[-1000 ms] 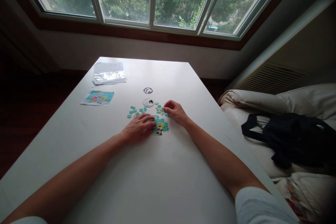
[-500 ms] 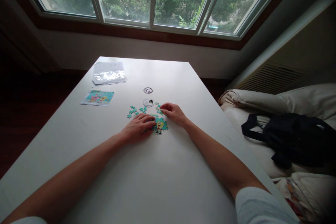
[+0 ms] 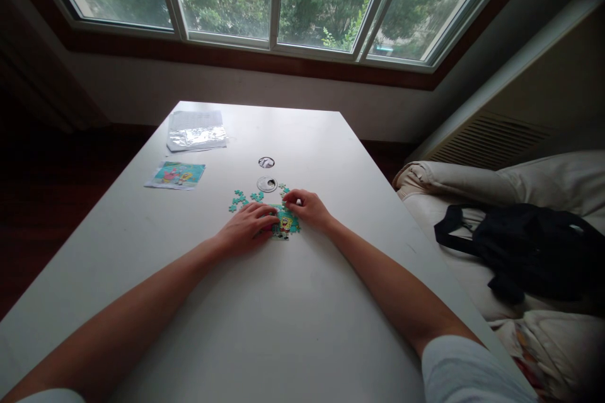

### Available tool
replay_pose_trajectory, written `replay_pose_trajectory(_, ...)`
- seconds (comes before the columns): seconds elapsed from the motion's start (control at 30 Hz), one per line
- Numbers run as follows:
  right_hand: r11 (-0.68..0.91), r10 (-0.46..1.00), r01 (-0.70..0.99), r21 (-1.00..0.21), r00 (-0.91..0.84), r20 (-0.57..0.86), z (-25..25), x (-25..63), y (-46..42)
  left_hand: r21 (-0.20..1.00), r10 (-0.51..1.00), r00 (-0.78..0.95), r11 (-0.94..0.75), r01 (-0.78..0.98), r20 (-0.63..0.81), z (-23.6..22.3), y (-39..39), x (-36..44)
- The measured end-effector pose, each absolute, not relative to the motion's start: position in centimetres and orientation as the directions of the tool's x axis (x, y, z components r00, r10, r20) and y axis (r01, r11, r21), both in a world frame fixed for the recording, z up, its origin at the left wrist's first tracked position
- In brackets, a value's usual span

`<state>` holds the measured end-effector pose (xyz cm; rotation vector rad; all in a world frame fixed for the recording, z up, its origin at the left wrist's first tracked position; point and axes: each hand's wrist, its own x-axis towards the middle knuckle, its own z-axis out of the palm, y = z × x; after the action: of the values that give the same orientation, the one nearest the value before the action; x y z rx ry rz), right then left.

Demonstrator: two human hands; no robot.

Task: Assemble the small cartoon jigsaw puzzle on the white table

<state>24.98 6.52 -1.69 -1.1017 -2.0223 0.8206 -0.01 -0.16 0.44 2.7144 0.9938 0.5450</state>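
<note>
A: Where is the puzzle [image 3: 287, 224]?
B: It lies flat on the white table [image 3: 307, 327], in the middle, partly joined, with a yellow cartoon figure at its right part.

A: And the fingers of the left hand [image 3: 248, 225]?
B: They are a little bent and loosely spread, and they rest over the left part of the puzzle.

A: What does the right hand [image 3: 309, 208] do?
B: It is at the far right edge of the puzzle. Thumb and forefinger are narrow, but I cannot tell if a piece is between them.

A: What is around?
B: Loose pieces [image 3: 239, 198] lie at far left of the puzzle. Farther are two round things [image 3: 267, 184], one behind the other. To the left is a colourful picture sheet [image 3: 178, 174], and behind it some papers with shiny plastic [image 3: 196, 131].

A: And to the right?
B: A black bag [image 3: 539, 252] on a pale sofa [image 3: 444, 179]
</note>
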Motion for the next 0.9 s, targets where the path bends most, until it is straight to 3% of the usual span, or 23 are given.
replay_pose_trajectory(0.9, 0.617, 0.786, 0.588, -0.523, -0.495, 0.37, -1.96, 24.34, 6.2, 0.308, 0.659, 0.696, -0.751, 0.585, 0.285, 0.57, -0.21, 0.17)
